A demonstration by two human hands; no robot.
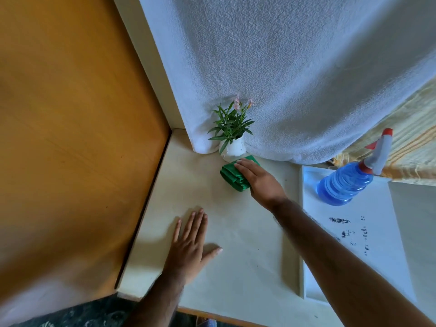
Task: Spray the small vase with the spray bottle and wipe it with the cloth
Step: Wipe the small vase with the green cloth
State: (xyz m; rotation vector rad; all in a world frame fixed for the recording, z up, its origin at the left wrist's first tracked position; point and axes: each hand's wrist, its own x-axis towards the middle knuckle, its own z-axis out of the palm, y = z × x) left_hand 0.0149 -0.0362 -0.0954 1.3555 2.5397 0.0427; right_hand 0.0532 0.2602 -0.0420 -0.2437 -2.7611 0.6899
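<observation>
Head view showed the right hand (pixel 258 179) lying flat on the green cloth (pixel 233 177) just beside the small vase (pixel 233 149); left hand (pixel 190 244) rested spread on the desk (pixel 236 267). Spray bottle (pixel 346 182) stood apart; wiping seemingly not finished.

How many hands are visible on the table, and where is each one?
2. The left hand lies flat on the bare table, near its front. The right hand rests on the green cloth beside the small vase.
</observation>
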